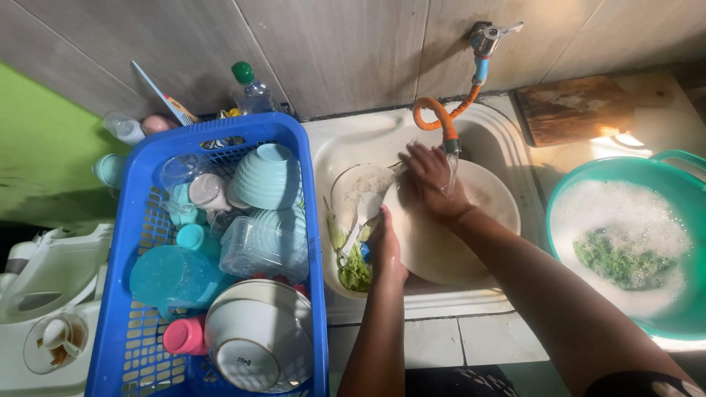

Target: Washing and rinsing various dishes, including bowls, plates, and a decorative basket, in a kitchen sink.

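Sink (pixel 507 143) water blurs right hand (pixel 430 180); left hand (pixel 386 250) grips plate (pixel 441 235).

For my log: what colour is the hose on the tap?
Orange hose, blue at the tap end; head view.

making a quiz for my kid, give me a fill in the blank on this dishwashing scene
1. The right hand rests on a white plate under the orange ____.
2. The left hand grips the same plate's ____ edge.
3. The washed bowls sit in a ____ basket.
4. The teal basin holds foamy water and a ____ scrubber.

Missing words: hose; left; blue; green
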